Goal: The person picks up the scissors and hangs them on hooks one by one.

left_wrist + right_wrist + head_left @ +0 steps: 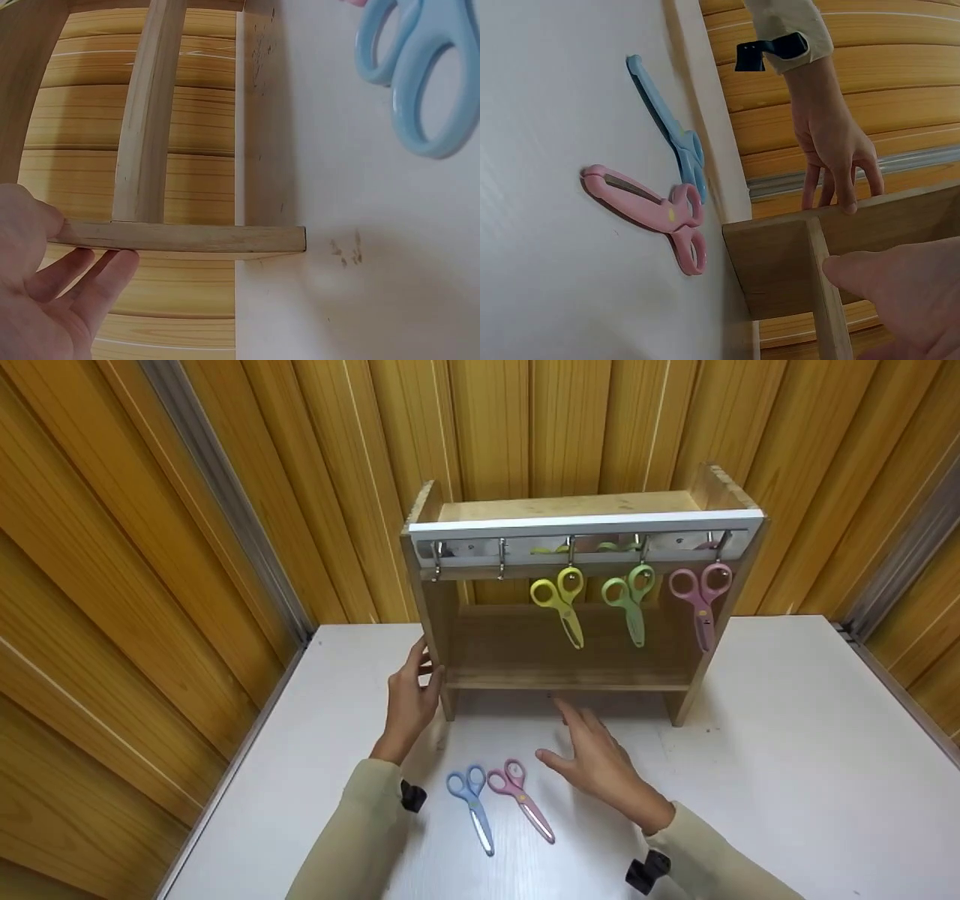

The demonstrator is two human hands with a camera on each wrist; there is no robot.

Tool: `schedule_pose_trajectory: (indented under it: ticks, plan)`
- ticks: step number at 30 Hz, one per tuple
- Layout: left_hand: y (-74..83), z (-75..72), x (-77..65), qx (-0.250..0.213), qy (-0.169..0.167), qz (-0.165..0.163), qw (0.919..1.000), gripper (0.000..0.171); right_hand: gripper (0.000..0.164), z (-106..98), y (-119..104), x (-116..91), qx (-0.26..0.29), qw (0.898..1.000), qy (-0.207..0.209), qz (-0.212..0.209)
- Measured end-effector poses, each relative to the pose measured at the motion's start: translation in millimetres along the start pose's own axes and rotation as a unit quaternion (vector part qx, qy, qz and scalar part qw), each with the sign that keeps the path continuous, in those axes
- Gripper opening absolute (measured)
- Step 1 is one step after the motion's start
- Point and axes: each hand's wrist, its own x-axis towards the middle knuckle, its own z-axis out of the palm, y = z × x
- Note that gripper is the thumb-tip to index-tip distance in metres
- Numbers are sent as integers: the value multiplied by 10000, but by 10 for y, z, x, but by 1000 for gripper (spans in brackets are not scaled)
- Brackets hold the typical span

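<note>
My left hand (411, 697) grips the left side panel of a wooden rack (570, 684), thumb on one face and fingers on the other, as the left wrist view shows. With fingers spread and nothing held, my right hand (604, 761) is in front of the rack's lower shelf. Between my forearms lie blue scissors (477, 810) and, beside them, pink scissors (523, 800), handles toward the rack. From the rack's metal hooks hang yellow scissors (566, 607), green scissors (632, 604) and purple-pink scissors (701, 604).
The rack stands toward the back of a white table (795, 735). Its two leftmost hooks (502, 559) carry no scissors. Wood-panelled walls (487, 427) close off the back and both sides, with metal strips (225, 487) at the corners.
</note>
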Motion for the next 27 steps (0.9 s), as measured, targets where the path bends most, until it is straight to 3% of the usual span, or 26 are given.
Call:
schedule_pose_trajectory:
  ticks: [7, 23, 27]
  plan:
    - [7, -4, -1, 43, -47, -117, 9999, 55, 84, 83, -17, -131, -457, 9981, -386, -137]
    - [6, -1, -6, -59, -37, 4, 10000, 57, 84, 233, -70, -354, -566, 9924, -1017, -394]
    - [7, 0, -7, -16, -36, -20, 10000, 56, 80, 273, -59, -403, -746, 9888, -1124, -633]
